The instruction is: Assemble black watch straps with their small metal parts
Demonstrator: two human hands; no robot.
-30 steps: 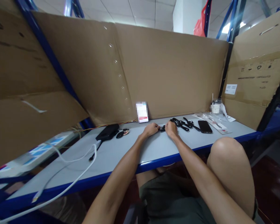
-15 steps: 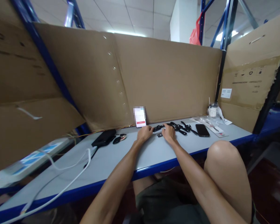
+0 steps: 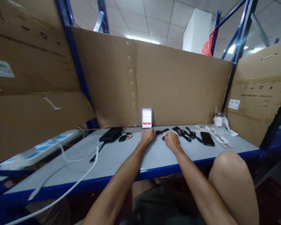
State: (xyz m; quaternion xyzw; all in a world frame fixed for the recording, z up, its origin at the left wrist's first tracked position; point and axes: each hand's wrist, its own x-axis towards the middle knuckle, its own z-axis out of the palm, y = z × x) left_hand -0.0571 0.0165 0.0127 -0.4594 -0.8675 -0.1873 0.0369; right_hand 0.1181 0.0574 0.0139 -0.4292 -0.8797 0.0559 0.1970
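Observation:
My left hand (image 3: 148,135) is closed, its fingers at the near end of a black wristwatch (image 3: 163,131) whose strap points right. Just to the right, my right hand (image 3: 172,139) rests low over the table with fingers pinched on a small dark piece (image 3: 163,138), too small to identify. A phone with a lit screen (image 3: 147,118) leans upright against the cardboard behind my left hand. Several black watches (image 3: 183,133) lie in a loose cluster beyond my right hand.
A dark phone (image 3: 207,138) lies right of the watches, near plastic bags (image 3: 215,131) and a cup (image 3: 218,120). A black box-shaped device (image 3: 111,134), round dark pieces (image 3: 122,137) and a white cable (image 3: 84,172) occupy the left. Cardboard walls (image 3: 178,84) enclose the table.
My right hand has left the far end of the watch strap and come down to the small dark piece. My left hand stays at the watch. The view has swung left.

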